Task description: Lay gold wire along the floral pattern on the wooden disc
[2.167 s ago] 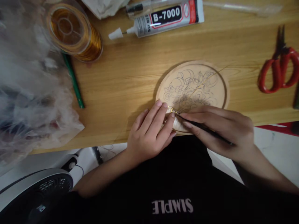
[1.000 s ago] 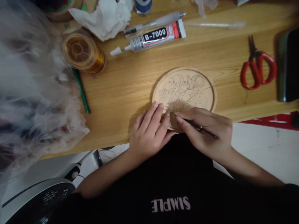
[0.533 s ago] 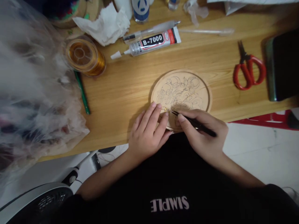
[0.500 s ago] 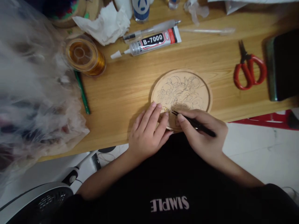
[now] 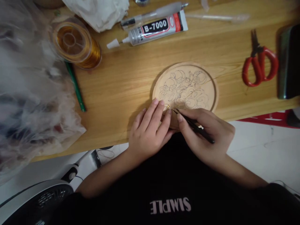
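Observation:
A round wooden tray (image 5: 215, 93) with a raised rim lies at the table's front edge, its face covered in a pencilled floral drawing. My left hand (image 5: 150, 128) rests on the tray's near left side, fingers stretched out. By its fingertips sits a small bent piece of gold wire (image 5: 168, 107). In my right hand (image 5: 206, 128) are black tweezers (image 5: 199, 129), gripped like a pen. Their tips are slightly apart, just right of the gold wire and my left index finger. My hands hide the tray's near part.
Beyond the tray lie a B-7000 glue tube (image 5: 157, 28), a pen (image 5: 154, 13) and crumpled tissue (image 5: 100, 12). A gold wire spool (image 5: 77, 43), green stick (image 5: 76, 87) and plastic bag (image 5: 42, 93) are left. Red-handled cutters (image 5: 260, 62) and a dark device (image 5: 290, 62) sit right.
The view has shifted closer over the table. The tweezers' tips have drawn back slightly from the gold wire and parted. My left hand stays on the tray.

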{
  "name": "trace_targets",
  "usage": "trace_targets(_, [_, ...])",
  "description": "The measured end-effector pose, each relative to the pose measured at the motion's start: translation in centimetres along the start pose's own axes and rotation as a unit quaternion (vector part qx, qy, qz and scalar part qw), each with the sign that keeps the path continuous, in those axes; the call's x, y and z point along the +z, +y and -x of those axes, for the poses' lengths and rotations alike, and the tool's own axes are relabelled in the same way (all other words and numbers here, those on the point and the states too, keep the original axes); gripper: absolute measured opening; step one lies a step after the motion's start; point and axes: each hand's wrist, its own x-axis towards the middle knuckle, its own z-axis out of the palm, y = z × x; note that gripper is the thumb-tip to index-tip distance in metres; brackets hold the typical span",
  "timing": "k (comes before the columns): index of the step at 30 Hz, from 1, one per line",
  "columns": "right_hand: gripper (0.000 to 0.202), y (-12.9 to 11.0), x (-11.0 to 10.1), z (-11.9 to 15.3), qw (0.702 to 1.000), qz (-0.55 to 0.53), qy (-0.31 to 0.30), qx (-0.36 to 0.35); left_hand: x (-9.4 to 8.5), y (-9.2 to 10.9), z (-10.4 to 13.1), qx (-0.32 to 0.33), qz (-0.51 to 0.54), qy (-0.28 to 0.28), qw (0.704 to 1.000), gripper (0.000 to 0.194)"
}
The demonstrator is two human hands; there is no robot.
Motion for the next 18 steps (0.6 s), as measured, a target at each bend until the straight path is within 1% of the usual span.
trace_targets(3, [0.019,0.0,-0.2,-0.1,1.000,0.009,-0.013,-0.015,0.0,0.0,-0.1,-0.003,-0.004,0.002,1.000,0.046])
trace_targets(6, [0.020,0.3,-0.6,-0.4,0.998,0.012,-0.029,-0.045,0.0,0.1,-0.1,0.000,-0.010,0.004,1.000,0.047])
trace_targets(11, [0.021,0.9,-1.4,-1.1,0.992,0.023,-0.073,-0.098,0.1,0.1,0.0,0.004,-0.013,0.008,1.000,0.045])
trace_targets(14, [0.018,1.4,-1.9,-1.9,0.983,0.044,-0.100,-0.150,0.1,0.1,0.0,0.002,-0.019,0.009,1.000,0.043])
trace_targets(18, [0.014,2.0,-2.7,-3.2,0.959,0.073,-0.132,-0.240,0.1,0.1,-0.1,0.003,-0.020,0.008,1.000,0.042])
